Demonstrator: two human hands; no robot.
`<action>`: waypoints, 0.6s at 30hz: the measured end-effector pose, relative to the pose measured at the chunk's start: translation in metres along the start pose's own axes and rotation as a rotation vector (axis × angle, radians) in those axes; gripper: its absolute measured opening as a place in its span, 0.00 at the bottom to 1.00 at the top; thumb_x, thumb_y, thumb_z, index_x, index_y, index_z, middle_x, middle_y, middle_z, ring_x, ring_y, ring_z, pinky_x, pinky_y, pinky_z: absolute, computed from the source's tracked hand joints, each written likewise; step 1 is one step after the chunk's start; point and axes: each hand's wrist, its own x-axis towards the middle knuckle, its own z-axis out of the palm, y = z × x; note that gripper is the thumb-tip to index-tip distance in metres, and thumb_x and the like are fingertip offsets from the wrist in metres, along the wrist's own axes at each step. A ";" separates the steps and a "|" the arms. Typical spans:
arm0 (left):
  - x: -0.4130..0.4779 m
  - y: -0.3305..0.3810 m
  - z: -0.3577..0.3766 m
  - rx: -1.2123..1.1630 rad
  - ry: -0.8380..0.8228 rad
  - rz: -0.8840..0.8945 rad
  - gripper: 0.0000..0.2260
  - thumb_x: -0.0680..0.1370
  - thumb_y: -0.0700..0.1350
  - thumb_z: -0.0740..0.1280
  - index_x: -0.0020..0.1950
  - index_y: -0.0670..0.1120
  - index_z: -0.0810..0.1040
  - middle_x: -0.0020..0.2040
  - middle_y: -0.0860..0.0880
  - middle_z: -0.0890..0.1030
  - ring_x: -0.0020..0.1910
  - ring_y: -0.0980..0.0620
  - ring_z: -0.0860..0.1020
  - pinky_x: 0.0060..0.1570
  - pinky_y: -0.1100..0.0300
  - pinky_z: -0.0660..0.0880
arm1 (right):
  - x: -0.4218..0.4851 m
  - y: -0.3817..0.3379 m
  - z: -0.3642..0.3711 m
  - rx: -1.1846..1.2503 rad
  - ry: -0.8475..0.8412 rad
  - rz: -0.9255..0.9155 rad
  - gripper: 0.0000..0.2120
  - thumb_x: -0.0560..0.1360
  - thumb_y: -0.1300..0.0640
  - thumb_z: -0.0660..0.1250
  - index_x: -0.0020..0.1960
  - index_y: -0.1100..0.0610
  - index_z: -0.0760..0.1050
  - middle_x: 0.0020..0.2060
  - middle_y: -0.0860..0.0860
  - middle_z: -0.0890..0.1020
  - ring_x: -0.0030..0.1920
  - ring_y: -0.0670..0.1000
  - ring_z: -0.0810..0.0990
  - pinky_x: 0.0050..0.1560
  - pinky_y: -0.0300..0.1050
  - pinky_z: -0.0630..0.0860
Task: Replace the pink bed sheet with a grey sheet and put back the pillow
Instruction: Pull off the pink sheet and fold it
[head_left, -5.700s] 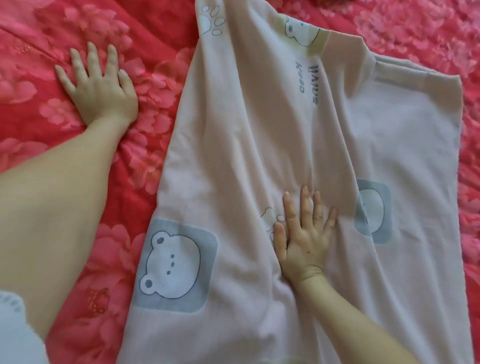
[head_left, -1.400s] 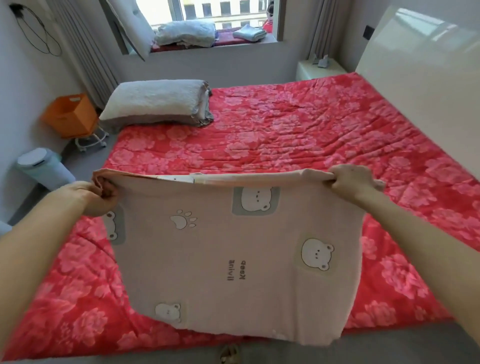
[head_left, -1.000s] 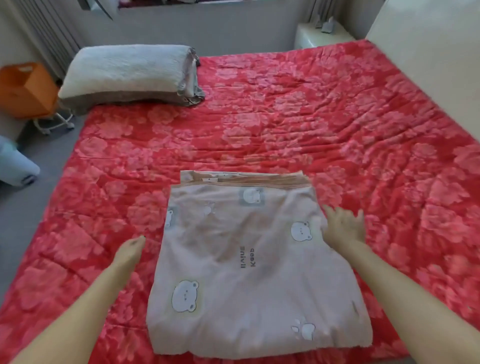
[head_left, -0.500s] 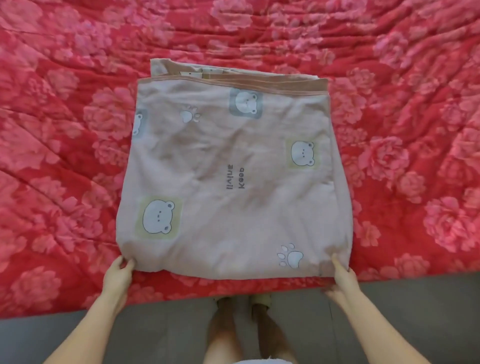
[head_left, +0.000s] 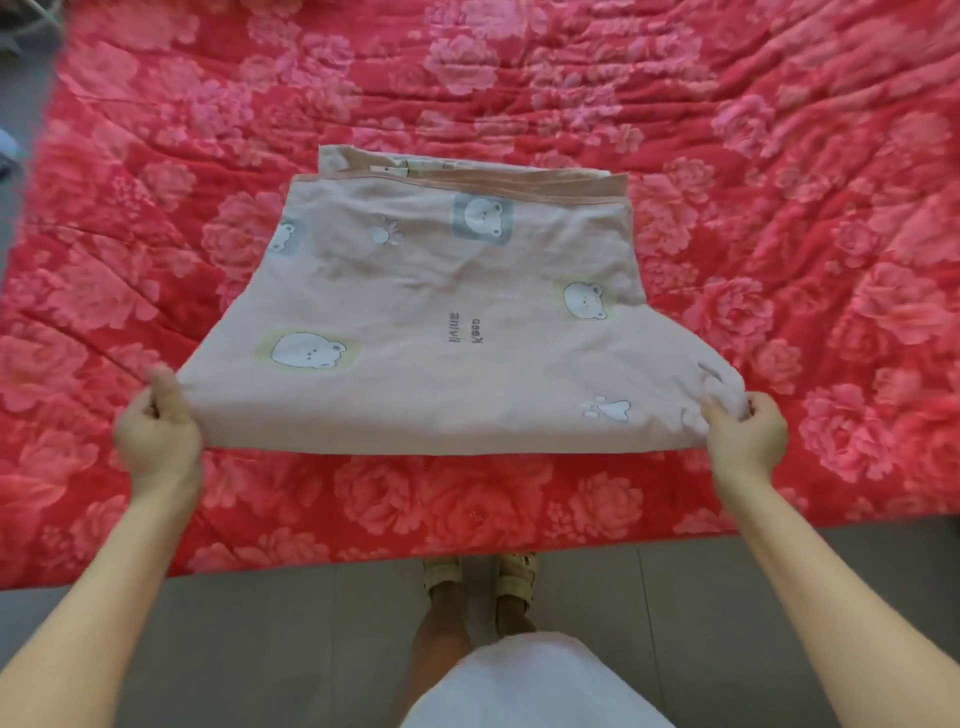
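Note:
A folded pale pink sheet (head_left: 447, 322) printed with white bears and paw marks lies on the bed. Its far end rests flat; its near edge is lifted off the bed. My left hand (head_left: 156, 441) grips the near left corner. My right hand (head_left: 745, 441) grips the near right corner, where the cloth bunches. Under it spreads the red quilt (head_left: 779, 234) with pink flowers, covering the whole bed. No grey sheet and no pillow are in view.
The quilt's near edge ends at a grey tiled floor (head_left: 260, 623). My feet in sandals (head_left: 478, 577) stand at the bed's edge, below the sheet. A white garment (head_left: 530, 686) shows at the bottom of the view.
Earlier the sheet was held up, then laid flat on the quilt. Half a second ago my hands touched its near corners; now both grip them and the near edge is raised.

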 end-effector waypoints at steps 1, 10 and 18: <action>0.011 0.016 -0.005 0.031 0.056 0.050 0.30 0.78 0.65 0.53 0.32 0.41 0.64 0.32 0.41 0.66 0.34 0.47 0.62 0.32 0.46 0.62 | 0.007 -0.010 -0.013 -0.015 0.013 -0.042 0.09 0.72 0.58 0.69 0.40 0.60 0.70 0.34 0.52 0.70 0.37 0.53 0.67 0.38 0.45 0.61; -0.081 -0.052 -0.036 0.817 -0.442 -0.164 0.32 0.79 0.61 0.55 0.37 0.34 0.78 0.44 0.31 0.80 0.46 0.33 0.77 0.43 0.50 0.71 | -0.031 0.078 -0.049 -0.144 -0.111 0.420 0.17 0.67 0.62 0.69 0.55 0.65 0.75 0.51 0.65 0.79 0.51 0.64 0.78 0.50 0.52 0.72; -0.078 -0.062 -0.046 0.894 -0.565 -0.432 0.32 0.76 0.63 0.60 0.54 0.32 0.78 0.56 0.33 0.78 0.55 0.34 0.76 0.53 0.47 0.72 | -0.051 0.119 -0.046 -0.118 -0.160 0.699 0.13 0.67 0.67 0.70 0.50 0.72 0.75 0.43 0.63 0.79 0.41 0.58 0.76 0.44 0.52 0.76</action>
